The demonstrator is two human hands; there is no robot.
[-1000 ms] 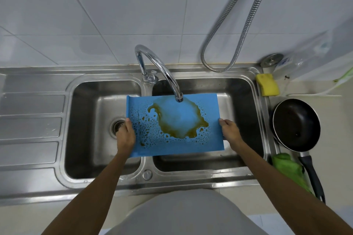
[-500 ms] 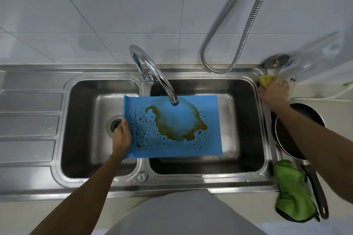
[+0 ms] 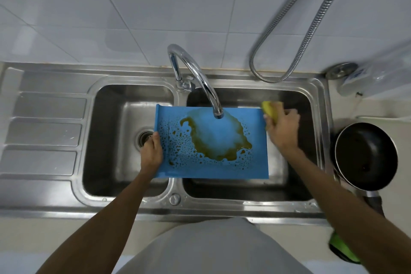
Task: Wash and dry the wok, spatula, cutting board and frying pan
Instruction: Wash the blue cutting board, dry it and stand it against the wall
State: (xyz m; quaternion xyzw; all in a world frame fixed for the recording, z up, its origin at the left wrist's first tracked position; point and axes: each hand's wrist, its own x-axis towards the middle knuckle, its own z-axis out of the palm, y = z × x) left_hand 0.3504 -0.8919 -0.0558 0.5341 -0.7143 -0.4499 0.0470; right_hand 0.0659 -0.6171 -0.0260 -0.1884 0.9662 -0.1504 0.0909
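Left hand (image 3: 151,151) pinches the cutting board (image 3: 213,142) at its left edge over the sink (image 3: 320,87); right hand (image 3: 282,127) clutches the sponge (image 3: 268,108). Thin, wet, probably slippery: support both edges.

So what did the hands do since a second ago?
The right hand let go of the blue cutting board, reached to the far right rim of the sink, picked up the yellow sponge and brought it to the board's far right corner. The left hand still grips the left edge. The board, brown stain and frying pan stayed put.
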